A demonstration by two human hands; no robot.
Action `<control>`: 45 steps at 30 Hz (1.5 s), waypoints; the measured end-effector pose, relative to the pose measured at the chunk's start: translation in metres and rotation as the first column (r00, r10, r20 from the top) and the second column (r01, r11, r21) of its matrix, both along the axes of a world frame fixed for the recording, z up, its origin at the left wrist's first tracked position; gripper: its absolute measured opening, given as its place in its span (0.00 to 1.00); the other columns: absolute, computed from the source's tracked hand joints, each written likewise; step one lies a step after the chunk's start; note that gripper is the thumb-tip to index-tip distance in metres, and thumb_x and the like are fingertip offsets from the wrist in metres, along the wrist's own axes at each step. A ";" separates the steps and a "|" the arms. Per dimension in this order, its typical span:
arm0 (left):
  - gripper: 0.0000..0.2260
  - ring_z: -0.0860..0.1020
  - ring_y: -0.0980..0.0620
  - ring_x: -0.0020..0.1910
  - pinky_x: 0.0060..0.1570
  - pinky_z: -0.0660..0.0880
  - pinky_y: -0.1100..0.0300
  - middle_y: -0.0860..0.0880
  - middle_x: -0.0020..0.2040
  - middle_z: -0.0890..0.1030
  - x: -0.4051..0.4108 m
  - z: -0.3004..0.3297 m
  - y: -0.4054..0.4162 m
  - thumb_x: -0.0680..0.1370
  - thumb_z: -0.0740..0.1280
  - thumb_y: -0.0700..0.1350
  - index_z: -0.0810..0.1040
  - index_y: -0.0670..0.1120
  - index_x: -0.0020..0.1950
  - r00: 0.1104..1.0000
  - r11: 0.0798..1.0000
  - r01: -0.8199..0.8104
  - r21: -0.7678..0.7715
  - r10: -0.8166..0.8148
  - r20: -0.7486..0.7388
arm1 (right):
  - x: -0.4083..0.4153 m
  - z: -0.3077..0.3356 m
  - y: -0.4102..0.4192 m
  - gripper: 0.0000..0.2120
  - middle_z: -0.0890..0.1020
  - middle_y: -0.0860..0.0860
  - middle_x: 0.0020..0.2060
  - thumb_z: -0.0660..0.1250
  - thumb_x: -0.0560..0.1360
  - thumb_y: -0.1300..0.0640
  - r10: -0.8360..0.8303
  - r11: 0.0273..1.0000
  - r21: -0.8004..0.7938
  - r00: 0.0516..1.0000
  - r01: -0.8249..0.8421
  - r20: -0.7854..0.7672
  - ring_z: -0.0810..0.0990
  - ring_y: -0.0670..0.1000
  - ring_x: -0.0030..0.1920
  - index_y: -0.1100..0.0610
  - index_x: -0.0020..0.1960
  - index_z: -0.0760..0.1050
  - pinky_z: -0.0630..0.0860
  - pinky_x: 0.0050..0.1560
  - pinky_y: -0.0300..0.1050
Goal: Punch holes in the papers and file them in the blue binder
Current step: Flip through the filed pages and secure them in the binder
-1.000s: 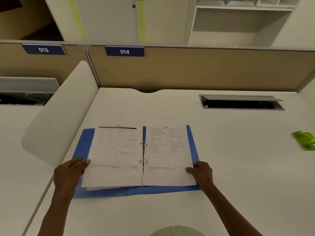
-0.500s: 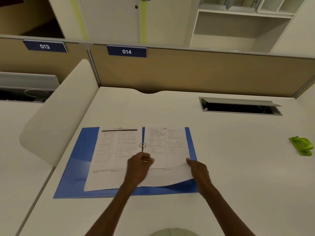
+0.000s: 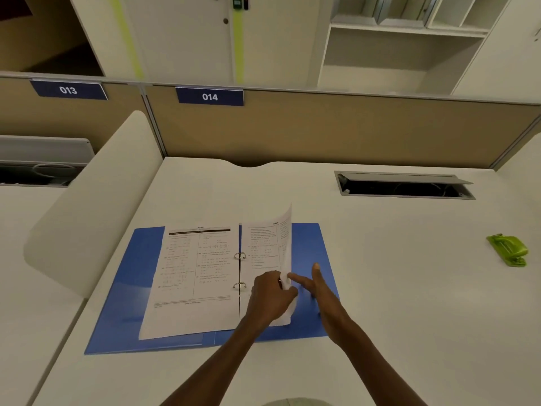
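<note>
The blue binder [image 3: 307, 244] lies open on the white desk, with two metal rings [image 3: 240, 256] at its spine. Printed papers [image 3: 196, 276] lie flat on its left half. The right-hand sheet [image 3: 268, 244] is lifted and curls up off the right cover. My left hand [image 3: 269, 297] reaches across and pinches that sheet's outer edge. My right hand [image 3: 322, 291] lies just to the right of it with straight fingers over the bare blue cover, fingertips near the sheet's edge. The green hole punch [image 3: 508, 250] sits far right on the desk.
A white curved divider [image 3: 87, 200] rises along the desk's left side. A tan partition [image 3: 336, 130] with labels 013 and 014 closes the back. An open cable hatch [image 3: 404, 186] is sunk in the desk at back right.
My left hand moved from the rings to the right sheet's edge and took hold of it. That sheet rose off the cover. My right hand let the sheet go.
</note>
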State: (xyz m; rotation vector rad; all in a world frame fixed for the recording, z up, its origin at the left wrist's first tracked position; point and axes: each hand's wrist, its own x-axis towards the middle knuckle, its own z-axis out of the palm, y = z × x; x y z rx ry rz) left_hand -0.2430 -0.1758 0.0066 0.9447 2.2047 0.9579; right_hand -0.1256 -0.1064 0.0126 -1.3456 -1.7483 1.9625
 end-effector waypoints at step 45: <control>0.32 0.79 0.38 0.49 0.54 0.77 0.44 0.36 0.48 0.79 -0.149 -0.011 -0.142 0.65 0.74 0.63 0.73 0.36 0.51 0.864 0.697 -0.503 -0.511 0.410 -0.292 | 0.021 -0.045 0.001 0.22 0.76 0.51 0.64 0.67 0.75 0.46 0.089 0.756 0.552 0.890 -0.352 0.447 0.77 0.52 0.61 0.55 0.64 0.70 0.73 0.60 0.46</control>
